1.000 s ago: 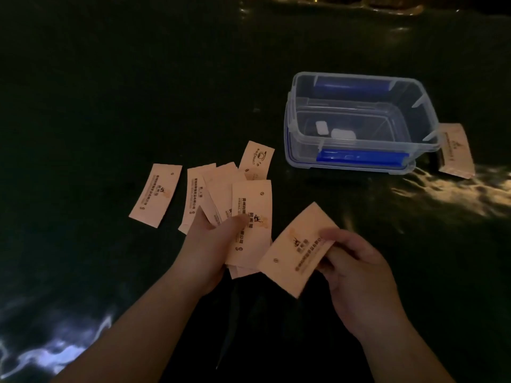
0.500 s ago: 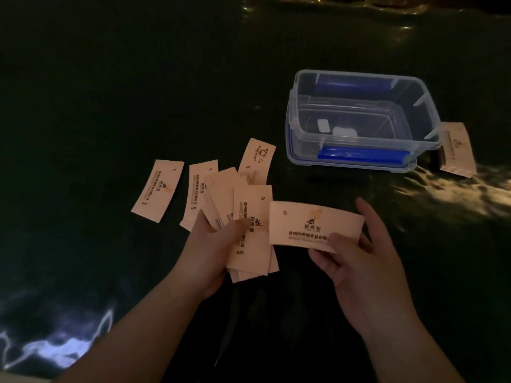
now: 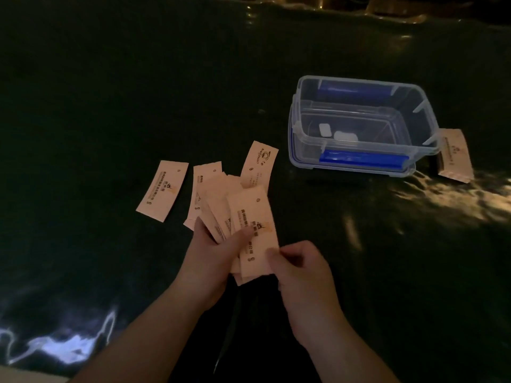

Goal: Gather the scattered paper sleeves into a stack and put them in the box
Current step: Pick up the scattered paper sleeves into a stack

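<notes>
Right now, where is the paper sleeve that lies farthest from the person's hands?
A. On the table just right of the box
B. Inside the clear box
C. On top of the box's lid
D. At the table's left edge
A: the lone sleeve lies on the dark table against the right end of the clear box, outside its walls.

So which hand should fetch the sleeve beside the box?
Right, probably. That sleeve lies right of the box, on the right hand's side, and the left hand grips the stack.
</notes>
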`<state>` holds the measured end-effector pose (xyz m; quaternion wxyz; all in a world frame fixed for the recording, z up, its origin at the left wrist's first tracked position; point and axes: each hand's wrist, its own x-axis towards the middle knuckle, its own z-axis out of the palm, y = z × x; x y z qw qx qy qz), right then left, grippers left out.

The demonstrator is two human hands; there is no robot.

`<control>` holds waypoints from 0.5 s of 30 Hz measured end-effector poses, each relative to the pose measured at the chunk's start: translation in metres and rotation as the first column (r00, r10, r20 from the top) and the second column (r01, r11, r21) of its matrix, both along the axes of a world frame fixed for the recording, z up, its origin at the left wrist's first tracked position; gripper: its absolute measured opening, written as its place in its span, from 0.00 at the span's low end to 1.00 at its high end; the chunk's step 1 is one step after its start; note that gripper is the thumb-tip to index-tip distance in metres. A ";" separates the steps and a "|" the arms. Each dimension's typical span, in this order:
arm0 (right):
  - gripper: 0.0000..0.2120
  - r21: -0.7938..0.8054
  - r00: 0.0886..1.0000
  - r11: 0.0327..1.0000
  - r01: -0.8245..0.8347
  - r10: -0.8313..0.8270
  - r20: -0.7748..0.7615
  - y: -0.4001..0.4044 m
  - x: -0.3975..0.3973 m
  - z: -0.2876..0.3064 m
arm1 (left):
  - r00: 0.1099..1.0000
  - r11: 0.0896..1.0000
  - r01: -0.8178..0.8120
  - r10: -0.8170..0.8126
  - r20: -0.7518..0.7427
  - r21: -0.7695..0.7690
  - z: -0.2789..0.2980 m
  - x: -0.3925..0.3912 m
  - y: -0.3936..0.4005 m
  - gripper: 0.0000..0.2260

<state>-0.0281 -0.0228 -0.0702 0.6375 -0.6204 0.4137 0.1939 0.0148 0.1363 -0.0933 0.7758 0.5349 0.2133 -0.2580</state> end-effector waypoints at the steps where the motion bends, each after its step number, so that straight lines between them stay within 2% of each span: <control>1: 0.04 -0.057 0.998 0.997 -0.056 0.056 0.002 0.002 0.005 -0.002 | 1.000 1.000 -0.023 0.023 0.006 0.021 -0.002 0.001 0.005 0.32; 3: 0.05 -0.194 0.989 0.972 -0.131 0.141 0.035 0.006 0.020 -0.009 | 0.996 0.995 -0.091 0.091 0.015 0.039 -0.003 0.004 0.015 0.32; 5: 0.06 -0.379 0.975 0.916 -0.132 0.190 0.119 0.009 0.045 -0.024 | 0.989 0.987 -0.147 0.145 0.041 0.057 -0.003 0.007 0.025 0.33; 7: 0.19 -0.586 0.954 0.804 -0.102 0.247 0.173 0.014 0.081 -0.039 | 0.981 0.980 -0.187 0.182 0.072 0.074 -0.004 0.010 0.033 0.32; 9: 0.30 -0.748 0.955 0.651 -0.127 0.285 0.086 0.024 0.115 -0.048 | 0.976 0.974 -0.210 0.204 0.083 0.082 -0.006 0.013 0.039 0.30; 12: 0.41 -0.860 0.946 0.456 -0.229 0.314 -0.086 0.039 0.143 -0.051 | 0.971 0.969 -0.228 0.219 0.093 0.097 -0.009 0.015 0.045 0.28; 13: 0.42 -0.869 0.940 0.431 -0.242 0.327 -0.100 0.043 0.147 -0.051 | 0.972 0.970 -0.224 0.215 0.097 0.098 -0.010 0.015 0.047 0.28; 15: 0.41 -0.852 0.935 0.461 -0.247 0.345 -0.084 0.044 0.153 -0.048 | 0.974 0.972 -0.213 0.205 0.094 0.097 -0.010 0.016 0.049 0.29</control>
